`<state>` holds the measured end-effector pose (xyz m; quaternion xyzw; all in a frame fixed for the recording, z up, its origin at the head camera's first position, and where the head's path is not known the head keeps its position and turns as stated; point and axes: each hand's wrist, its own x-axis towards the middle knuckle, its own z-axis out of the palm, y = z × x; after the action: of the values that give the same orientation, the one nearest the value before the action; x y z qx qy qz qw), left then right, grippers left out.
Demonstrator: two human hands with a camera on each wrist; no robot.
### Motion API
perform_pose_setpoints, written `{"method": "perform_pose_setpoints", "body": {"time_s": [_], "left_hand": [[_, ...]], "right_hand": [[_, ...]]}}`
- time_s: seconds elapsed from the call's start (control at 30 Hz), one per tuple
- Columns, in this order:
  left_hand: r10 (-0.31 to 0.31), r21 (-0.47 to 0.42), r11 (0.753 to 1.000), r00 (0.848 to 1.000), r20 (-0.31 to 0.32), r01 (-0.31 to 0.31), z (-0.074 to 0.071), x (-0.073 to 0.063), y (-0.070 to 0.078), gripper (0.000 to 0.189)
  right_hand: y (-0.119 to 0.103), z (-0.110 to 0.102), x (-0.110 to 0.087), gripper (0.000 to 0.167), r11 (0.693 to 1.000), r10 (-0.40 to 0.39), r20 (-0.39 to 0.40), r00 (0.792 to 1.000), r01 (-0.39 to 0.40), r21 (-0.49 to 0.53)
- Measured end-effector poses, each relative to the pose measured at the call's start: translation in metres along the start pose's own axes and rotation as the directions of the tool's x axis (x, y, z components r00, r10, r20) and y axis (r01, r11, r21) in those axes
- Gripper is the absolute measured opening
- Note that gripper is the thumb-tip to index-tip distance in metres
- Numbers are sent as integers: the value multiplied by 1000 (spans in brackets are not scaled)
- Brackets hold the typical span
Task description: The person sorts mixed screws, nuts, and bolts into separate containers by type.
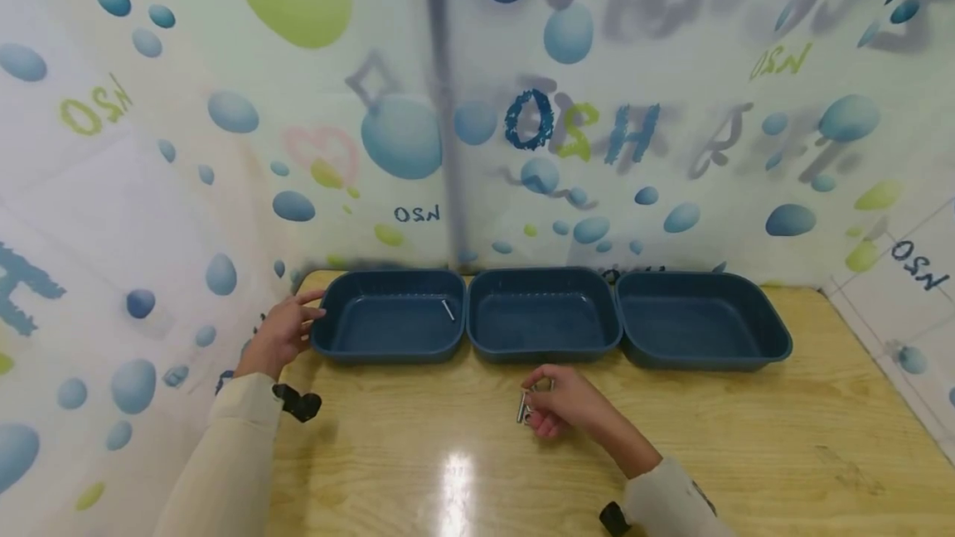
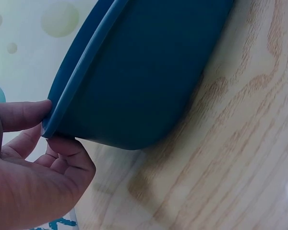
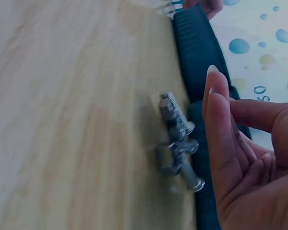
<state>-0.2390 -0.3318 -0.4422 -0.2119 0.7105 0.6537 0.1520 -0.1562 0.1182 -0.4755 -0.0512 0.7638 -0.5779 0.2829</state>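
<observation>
At the left, my left hand (image 1: 282,336) pinches the rim of the left blue plastic bin (image 1: 388,355), thumb and fingers on either side of it in the left wrist view. A small metal bolt (image 1: 448,310) lies inside that bin near its right wall. In front of the middle bin (image 1: 545,353), my right hand (image 1: 570,403) hovers over a small heap of metal bolts (image 3: 175,143) on the table. The right thumb comes close to the fingertips, which show nothing between them; the other fingers are bent toward the palm.
A third blue bin (image 1: 701,361) stands at the right, in a row with the other two. Behind the wooden table (image 1: 388,446) hangs a printed sheet (image 1: 507,214) with blue and green bubbles, which also closes off both sides.
</observation>
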Motion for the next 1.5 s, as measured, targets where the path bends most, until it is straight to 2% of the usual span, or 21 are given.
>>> {"method": "perform_pose_setpoints", "body": {"time_s": [0.2,0.47,0.77,0.87,1.5], "left_hand": [[17,-14,1000,1000,23,-16,0,1,0,60],[23,-35,999,999,26,-22,-1,0,1,60],[-4,-39,999,1000,12,5,1,0,-2,60],[-12,-47,999,1000,8,13,1,1,-3,60],[6,-66,998,999,45,-3,-1,0,-3,61]], "right_hand": [[12,-1,0,30,1000,8,-54,999,-9,-15],[14,1,0,31,999,29,-118,993,-32,-24],[15,6,5,11,989,47,-144,989,-66,-133],[16,7,5,8,985,57,-147,988,-79,-152],[14,5,7,8,992,83,-145,986,-96,-81]]}}
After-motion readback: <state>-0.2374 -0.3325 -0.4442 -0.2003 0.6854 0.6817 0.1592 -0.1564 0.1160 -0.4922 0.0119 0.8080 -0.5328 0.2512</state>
